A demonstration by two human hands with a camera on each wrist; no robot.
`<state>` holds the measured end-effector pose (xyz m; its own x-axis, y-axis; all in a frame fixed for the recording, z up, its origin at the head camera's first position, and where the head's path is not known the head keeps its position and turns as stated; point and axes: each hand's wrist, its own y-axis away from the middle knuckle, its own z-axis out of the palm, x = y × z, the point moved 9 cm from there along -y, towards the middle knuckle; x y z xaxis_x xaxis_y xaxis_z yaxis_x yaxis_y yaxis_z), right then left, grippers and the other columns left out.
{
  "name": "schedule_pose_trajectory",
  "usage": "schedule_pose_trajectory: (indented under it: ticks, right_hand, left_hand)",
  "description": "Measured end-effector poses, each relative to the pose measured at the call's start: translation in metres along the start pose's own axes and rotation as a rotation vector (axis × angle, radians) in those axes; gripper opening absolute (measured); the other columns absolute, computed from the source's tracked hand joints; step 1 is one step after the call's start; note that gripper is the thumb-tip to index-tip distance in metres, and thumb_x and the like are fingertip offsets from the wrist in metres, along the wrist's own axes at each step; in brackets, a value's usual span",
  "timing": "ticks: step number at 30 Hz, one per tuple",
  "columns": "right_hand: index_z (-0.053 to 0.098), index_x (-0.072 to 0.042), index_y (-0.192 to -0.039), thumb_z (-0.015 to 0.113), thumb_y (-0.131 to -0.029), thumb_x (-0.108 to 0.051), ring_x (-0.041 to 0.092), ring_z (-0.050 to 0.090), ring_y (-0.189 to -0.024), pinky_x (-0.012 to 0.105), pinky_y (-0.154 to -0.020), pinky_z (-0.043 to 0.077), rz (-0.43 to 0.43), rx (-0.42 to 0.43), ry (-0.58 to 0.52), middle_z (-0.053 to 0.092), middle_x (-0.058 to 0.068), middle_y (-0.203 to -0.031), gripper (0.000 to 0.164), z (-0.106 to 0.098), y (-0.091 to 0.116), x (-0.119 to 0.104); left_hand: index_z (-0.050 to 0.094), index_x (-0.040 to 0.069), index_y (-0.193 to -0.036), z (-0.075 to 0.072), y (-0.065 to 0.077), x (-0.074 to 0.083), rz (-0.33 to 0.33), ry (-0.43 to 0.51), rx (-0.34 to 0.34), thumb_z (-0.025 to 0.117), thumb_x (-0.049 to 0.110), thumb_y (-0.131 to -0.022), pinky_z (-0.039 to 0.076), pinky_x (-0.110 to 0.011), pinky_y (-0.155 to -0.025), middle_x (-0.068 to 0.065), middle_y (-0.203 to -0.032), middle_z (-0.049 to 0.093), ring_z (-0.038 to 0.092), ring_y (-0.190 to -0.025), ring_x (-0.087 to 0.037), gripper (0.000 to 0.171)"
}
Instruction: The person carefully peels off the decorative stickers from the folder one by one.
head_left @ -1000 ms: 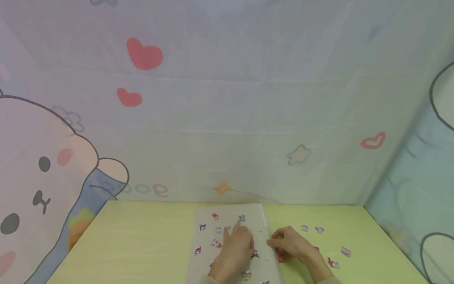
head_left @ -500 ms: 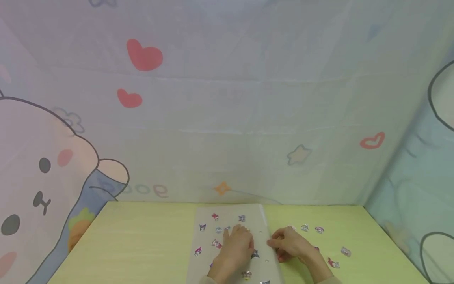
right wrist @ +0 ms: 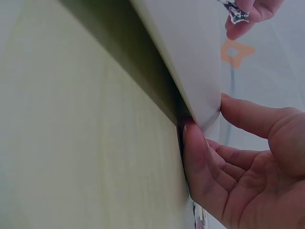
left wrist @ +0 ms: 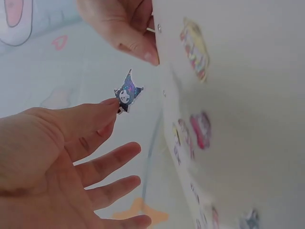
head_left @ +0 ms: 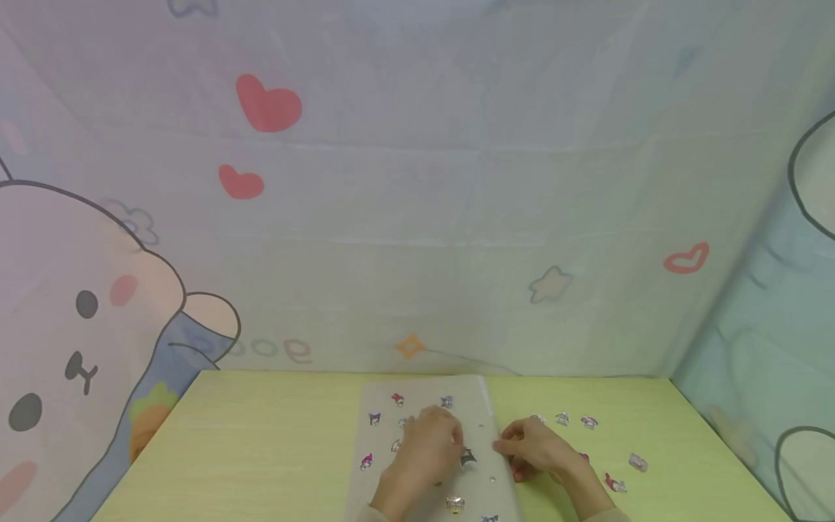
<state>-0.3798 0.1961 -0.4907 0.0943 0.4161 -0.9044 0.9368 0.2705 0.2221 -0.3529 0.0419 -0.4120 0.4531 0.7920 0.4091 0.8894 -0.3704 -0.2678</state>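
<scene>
black-and-white sticker (left wrist: 127, 95) was over white page (head_left: 479, 489), edge pinched by left hand (head_left: 424, 451), other fingers spread; right hand (head_left: 538, 448) gripped page's side. i judged sticker light, thin, easily creased; rim safest hold.

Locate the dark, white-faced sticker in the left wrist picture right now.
In the left wrist view, left of centre, the left hand pinches the dark sticker, below the right hand and left of the pale sheet.
</scene>
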Motion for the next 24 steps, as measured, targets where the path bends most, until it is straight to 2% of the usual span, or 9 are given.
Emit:
schedule_pose_trajectory:
  ticks: [2, 9, 15, 18, 24]
  right_hand:
    - [0.052, 0.007, -0.104, 0.066, -0.079, -0.023, 0.018, 0.057, -0.051, 0.038, -0.054, 0.051, 0.002, 0.004, 0.004, 0.057, 0.013, -0.077, 0.042, 0.0, 0.0, 0.0]
    - [0.053, 0.006, -0.104, 0.066, -0.078, -0.023, 0.017, 0.057, -0.051, 0.037, -0.053, 0.051, 0.007, 0.008, 0.001, 0.057, 0.012, -0.076, 0.041, 0.0, 0.001, 0.0]
    - [0.053, 0.007, -0.105, 0.065, -0.079, -0.024, 0.018, 0.057, -0.052, 0.038, -0.055, 0.051, -0.009, -0.011, -0.005, 0.057, 0.013, -0.078, 0.042, 0.0, 0.002, -0.002]
    - [0.052, 0.007, -0.105, 0.064, -0.08, -0.024, 0.019, 0.057, -0.053, 0.038, -0.055, 0.051, -0.01, -0.011, -0.007, 0.057, 0.013, -0.078, 0.043, -0.001, 0.003, -0.002]
    - [0.051, 0.007, -0.106, 0.065, -0.079, -0.025, 0.018, 0.057, -0.052, 0.038, -0.055, 0.051, -0.012, -0.016, -0.023, 0.057, 0.013, -0.078, 0.044, 0.0, 0.003, -0.002]
  left_hand:
    - [0.058, 0.024, -0.064, -0.005, 0.001, -0.004, 0.007, 0.008, 0.013, 0.066, 0.022, -0.075, 0.033, -0.058, -0.083, 0.002, -0.097, 0.059, 0.048, -0.102, -0.023, 0.014]
    - [0.058, 0.023, -0.069, -0.016, 0.008, -0.016, 0.015, 0.081, 0.016, 0.066, 0.022, -0.076, 0.034, -0.057, -0.081, 0.0, -0.102, 0.059, 0.044, -0.11, -0.029, 0.01]
    - [0.057, 0.021, -0.07, -0.025, 0.017, -0.03, 0.035, 0.064, 0.023, 0.068, 0.022, -0.075, 0.033, -0.061, -0.082, -0.003, -0.103, 0.058, 0.043, -0.11, -0.031, 0.012]
    - [0.055, 0.021, -0.068, -0.027, 0.021, -0.044, 0.025, 0.078, 0.018, 0.068, 0.021, -0.074, 0.031, -0.063, -0.081, -0.005, -0.103, 0.059, 0.043, -0.109, -0.032, 0.014]
    - [0.052, 0.021, -0.065, -0.04, 0.028, -0.082, -0.046, 0.047, 0.022, 0.068, 0.022, -0.073, 0.035, -0.057, -0.076, -0.007, -0.098, 0.058, 0.046, -0.103, -0.033, 0.018]
